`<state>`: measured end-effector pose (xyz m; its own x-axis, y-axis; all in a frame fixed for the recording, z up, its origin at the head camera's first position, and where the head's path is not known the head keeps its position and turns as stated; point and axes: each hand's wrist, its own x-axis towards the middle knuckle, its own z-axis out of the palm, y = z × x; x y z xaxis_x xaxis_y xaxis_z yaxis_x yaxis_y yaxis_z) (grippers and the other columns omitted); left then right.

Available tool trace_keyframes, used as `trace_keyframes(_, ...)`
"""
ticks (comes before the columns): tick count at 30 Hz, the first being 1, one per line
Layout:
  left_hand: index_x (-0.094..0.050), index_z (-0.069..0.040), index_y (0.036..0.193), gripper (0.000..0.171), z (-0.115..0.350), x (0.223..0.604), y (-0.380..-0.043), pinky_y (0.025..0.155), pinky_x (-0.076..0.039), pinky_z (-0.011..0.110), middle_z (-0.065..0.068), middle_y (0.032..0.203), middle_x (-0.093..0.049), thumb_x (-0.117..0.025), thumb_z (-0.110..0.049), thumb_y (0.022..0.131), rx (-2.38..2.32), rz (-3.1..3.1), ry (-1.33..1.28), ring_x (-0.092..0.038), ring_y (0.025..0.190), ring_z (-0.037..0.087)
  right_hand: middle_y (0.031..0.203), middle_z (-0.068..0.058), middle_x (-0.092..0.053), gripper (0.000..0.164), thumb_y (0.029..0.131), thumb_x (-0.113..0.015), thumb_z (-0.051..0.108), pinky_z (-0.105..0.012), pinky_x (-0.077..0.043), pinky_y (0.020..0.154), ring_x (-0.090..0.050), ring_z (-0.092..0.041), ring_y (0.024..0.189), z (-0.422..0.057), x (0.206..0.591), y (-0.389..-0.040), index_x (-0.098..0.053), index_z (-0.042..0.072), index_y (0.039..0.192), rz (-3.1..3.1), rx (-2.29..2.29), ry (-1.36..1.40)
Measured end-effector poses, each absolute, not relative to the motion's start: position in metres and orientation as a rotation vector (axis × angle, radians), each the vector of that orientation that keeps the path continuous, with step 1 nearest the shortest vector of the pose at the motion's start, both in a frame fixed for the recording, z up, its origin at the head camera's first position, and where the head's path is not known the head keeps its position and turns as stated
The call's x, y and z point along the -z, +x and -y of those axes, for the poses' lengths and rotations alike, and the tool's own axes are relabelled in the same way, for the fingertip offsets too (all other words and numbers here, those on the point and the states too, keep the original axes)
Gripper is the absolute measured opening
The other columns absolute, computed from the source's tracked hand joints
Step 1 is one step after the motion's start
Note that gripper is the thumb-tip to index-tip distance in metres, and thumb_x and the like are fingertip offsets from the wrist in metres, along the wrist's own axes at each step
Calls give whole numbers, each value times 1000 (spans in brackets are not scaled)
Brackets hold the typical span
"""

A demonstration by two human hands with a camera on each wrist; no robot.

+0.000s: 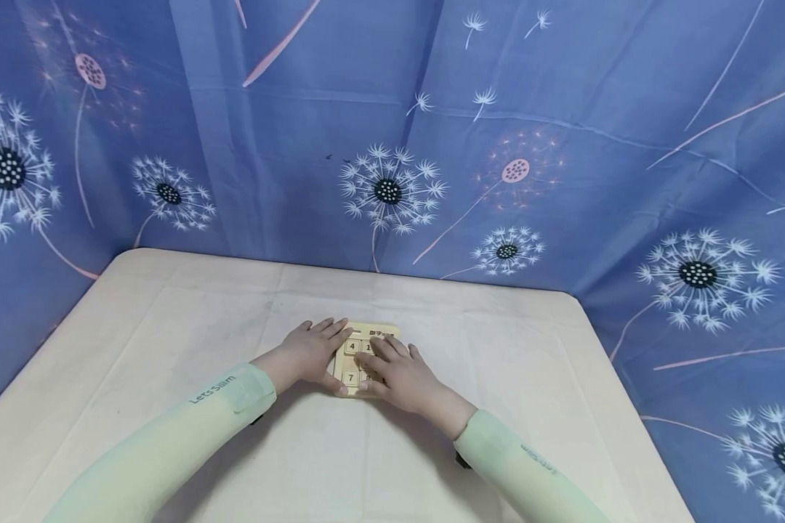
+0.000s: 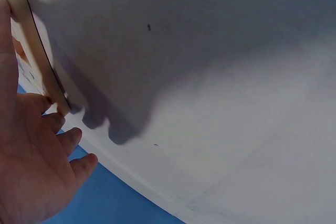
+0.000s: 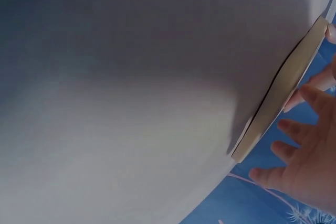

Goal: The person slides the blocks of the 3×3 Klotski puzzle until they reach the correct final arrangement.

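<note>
A pale yellow number sliding puzzle [image 1: 363,329] lies flat on the table, its square tiles marked with digits. Tile 4 [image 1: 352,346] and tile 7 [image 1: 350,378] show clearly; the right hand covers much of the rest. My left hand [image 1: 307,354] holds the puzzle's left side, thumb by the near corner and forefinger by the far one. Over the right half, my right hand [image 1: 402,374] rests with relaxed fingers touching the tiles. Both wrist views show the puzzle's side edge [image 2: 39,56] only, so the tiles are hidden there.
A cream cloth covers the table [image 1: 235,465] on all sides of the puzzle. Blue curtains [image 1: 288,145] with a dandelion print hang behind the table and along both sides. Pale green sleeves [image 1: 170,428] cover both forearms.
</note>
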<state>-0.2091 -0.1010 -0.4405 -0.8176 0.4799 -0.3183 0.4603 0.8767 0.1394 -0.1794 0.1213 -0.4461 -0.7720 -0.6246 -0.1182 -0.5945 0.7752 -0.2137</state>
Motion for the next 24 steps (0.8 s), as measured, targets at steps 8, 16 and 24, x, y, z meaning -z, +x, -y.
trace_keyframes(8, -29, -9, 162, 117, 102, 441, -208, 128, -27, 59, 10, 173, -22, -74, -74, 76, -82, -2698, 692, -24, 159, 36, 167, -15, -34, 59, 103, -50, 54, -73, -29, 120, -28, -41, 156, -118, 446, -185, -47, 25, 155, -2763, 215, -894)
trace_keyframes(16, -28, -9, 162, 117, 100, 439, -210, 128, -27, 58, 9, 173, -21, -74, -75, 76, -56, -2688, 687, -24, 159, 36, 167, -15, -35, 57, 102, -52, 55, -74, -29, 120, -27, -43, 156, -117, 443, -188, -51, 27, 152, -2754, 200, -887)
trace_keyframes(24, -28, -10, 162, 117, 100, 439, -210, 128, -28, 59, 9, 173, -21, -74, -75, 76, -58, -2687, 684, -24, 159, 36, 168, -16, -32, 56, 103, -50, 55, -74, -28, 120, -26, -43, 157, -119, 443, -187, -50, 29, 153, -2736, 216, -888)
